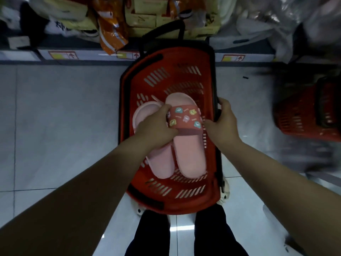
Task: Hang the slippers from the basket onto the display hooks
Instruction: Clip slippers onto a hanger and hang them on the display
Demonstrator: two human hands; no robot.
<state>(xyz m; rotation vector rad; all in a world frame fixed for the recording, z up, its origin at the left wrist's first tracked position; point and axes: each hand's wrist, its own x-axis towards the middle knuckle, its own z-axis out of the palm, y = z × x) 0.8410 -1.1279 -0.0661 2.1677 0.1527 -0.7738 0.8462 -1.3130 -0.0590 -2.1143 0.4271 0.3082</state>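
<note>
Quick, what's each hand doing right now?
Left hand: closed, gripping the pink slipper by its cartoon-print strap.
Right hand: closed, gripping the red basket by its rim.

Left hand (156, 126) gripping pink slipper (190, 157) strap, right hand (223, 124) holding red basket (160, 74) rim, tiled floor (64, 117)

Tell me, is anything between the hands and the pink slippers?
Nothing visible. The left hand grips the patterned strap of the pink slide slippers in the red plastic basket; the right hand holds its rim.
</note>
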